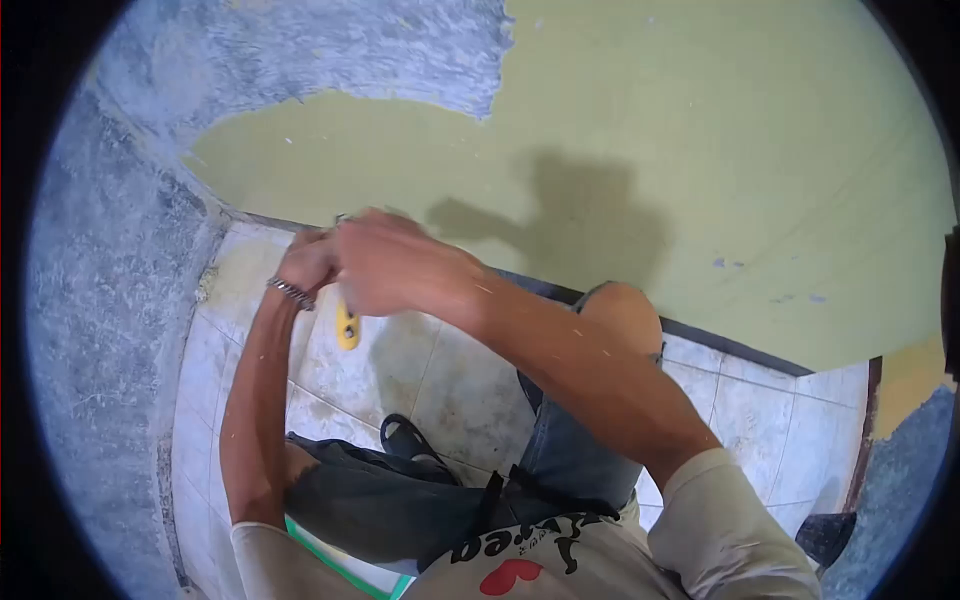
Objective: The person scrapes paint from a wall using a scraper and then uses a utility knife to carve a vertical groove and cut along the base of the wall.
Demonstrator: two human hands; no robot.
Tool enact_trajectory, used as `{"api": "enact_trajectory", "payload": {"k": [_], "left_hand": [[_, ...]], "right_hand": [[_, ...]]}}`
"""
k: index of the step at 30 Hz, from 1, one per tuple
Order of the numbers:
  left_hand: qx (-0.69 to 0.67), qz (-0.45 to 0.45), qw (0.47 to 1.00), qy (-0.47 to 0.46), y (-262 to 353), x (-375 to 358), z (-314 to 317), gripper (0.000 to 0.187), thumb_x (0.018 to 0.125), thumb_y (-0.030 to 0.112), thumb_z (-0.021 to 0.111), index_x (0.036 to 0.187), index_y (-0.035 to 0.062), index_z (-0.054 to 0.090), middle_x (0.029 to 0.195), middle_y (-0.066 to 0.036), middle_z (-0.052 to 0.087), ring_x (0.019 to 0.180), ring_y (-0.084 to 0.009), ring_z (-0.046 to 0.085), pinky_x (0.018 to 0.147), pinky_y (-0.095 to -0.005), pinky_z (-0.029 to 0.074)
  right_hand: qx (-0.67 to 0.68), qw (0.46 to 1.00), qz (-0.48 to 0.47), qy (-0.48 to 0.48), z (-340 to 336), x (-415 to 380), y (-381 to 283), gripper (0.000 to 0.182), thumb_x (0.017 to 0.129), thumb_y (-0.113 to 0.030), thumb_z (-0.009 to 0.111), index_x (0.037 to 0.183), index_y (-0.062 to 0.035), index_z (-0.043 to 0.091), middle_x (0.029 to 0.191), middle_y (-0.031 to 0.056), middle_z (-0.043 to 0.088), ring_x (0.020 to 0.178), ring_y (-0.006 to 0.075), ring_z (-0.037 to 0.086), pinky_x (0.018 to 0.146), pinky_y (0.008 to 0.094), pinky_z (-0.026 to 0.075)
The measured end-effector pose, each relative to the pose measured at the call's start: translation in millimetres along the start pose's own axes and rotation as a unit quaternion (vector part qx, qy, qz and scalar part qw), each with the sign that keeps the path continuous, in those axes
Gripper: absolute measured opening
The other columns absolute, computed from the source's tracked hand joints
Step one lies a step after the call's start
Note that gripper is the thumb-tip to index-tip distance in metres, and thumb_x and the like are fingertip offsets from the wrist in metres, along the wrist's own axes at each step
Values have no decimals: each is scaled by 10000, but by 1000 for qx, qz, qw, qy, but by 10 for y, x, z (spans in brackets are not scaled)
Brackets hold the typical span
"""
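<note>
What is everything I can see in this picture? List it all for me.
Wall: one, pale green, ahead, with grey scraped patches at top left.
Floor tiles: many, off-white and stained, below the wall.
Tool with yellow handle: one, hanging below the two hands, near the wall's foot.
Sandal: one, black, on the tiles.
Bracelet: one, metal, on the left wrist.
Left hand: closed, at the tool.
Right hand: blurred, over the left hand.
</note>
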State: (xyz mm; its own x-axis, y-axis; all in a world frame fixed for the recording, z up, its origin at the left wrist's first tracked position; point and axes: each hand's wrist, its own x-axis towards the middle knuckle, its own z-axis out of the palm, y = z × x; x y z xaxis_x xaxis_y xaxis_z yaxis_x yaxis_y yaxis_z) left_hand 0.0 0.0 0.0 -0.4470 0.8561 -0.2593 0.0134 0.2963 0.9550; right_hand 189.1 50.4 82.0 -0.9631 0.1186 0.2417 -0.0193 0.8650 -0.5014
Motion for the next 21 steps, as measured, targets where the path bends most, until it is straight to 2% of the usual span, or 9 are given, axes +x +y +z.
{"api": "enact_trajectory", "payload": {"k": [2, 3, 5, 8, 12, 15, 17, 18, 21], "left_hand": [[1, -5, 1000, -7, -5, 78, 205, 125, 786, 74, 614, 759, -48, 609, 669, -86, 597, 535, -138, 553, 473, -261, 450], [54, 25, 998, 3, 509, 76, 78, 109, 792, 64, 602, 751, -36, 616, 648, -70, 591, 506, -146, 544, 459, -260, 440], [63, 54, 996, 14, 464, 116, 468, 108, 805, 39, 594, 836, -55, 635, 731, -85, 631, 574, -117, 564, 487, -252, 443], [189, 188, 958, 108, 406, 65, 966, 139, 789, 72, 609, 737, -52, 642, 640, -62, 623, 525, -118, 541, 491, -273, 428], [244, 267, 915, 176, 558, -346, 1466, 197, 807, 114, 636, 832, -81, 637, 701, -100, 661, 591, -129, 572, 549, -299, 457], [169, 326, 910, 191, 498, -535, 1673, 286, 843, 162, 649, 982, -88, 630, 830, -150, 683, 719, -151, 624, 642, -293, 494], [103, 350, 911, 192, 472, -584, 1725, 344, 862, 188, 651, 1068, -85, 619, 907, -178, 688, 797, -165, 650, 697, -289, 508], [109, 365, 905, 186, 462, -581, 1737, 379, 871, 202, 649, 1117, -81, 599, 959, -196, 678, 851, -180, 653, 735, -290, 509], [91, 391, 899, 178, 459, -489, 1807, 414, 871, 203, 653, 1170, -72, 575, 1018, -216, 668, 923, -195, 657, 772, -294, 509]], "right_hand": [[45, 980, 194, -16, 150, -375, 209, 466, 768, -197, 610, 1137, 76, 527, 953, 295, 619, 933, 436, 598, 848, 452, 472], [44, 986, 159, 26, 95, -231, 161, 466, 768, -197, 610, 1137, 76, 527, 953, 295, 619, 933, 436, 598, 848, 452, 472], [137, 965, 190, 118, 283, -472, 308, 581, 777, -195, 605, 1213, 147, 430, 1045, 352, 564, 1024, 454, 561, 892, 441, 449], [185, 930, 240, 206, 316, -741, 270, 636, 808, -188, 593, 1308, 124, 353, 1144, 356, 522, 1097, 473, 516, 930, 430, 424], [164, 900, 182, 360, 521, -1010, 424, 577, 804, -128, 560, 1290, 127, 382, 1100, 366, 525, 1043, 464, 534, 890, 453, 433], [243, 869, 193, 385, 273, -1219, 324, 484, 874, -116, 534, 1310, 68, 432, 974, 243, 601, 849, 326, 615, 755, 385, 485], [453, 771, 313, 320, -36, -1281, 53, 419, 939, -144, 504, 1331, -4, 465, 803, 79, 570, 630, 136, 537, 575, 282, 464], [489, 739, 296, 356, 14, -1268, 46, 362, 966, -192, 476, 1314, -100, 518, 744, -3, 496, 466, 41, 387, 354, 193, 248], [528, 698, 306, 375, 61, -1205, 121, 345, 960, -193, 483, 1286, -100, 547, 706, 4, 505, 456, 47, 396, 348, 193, 253]]}}
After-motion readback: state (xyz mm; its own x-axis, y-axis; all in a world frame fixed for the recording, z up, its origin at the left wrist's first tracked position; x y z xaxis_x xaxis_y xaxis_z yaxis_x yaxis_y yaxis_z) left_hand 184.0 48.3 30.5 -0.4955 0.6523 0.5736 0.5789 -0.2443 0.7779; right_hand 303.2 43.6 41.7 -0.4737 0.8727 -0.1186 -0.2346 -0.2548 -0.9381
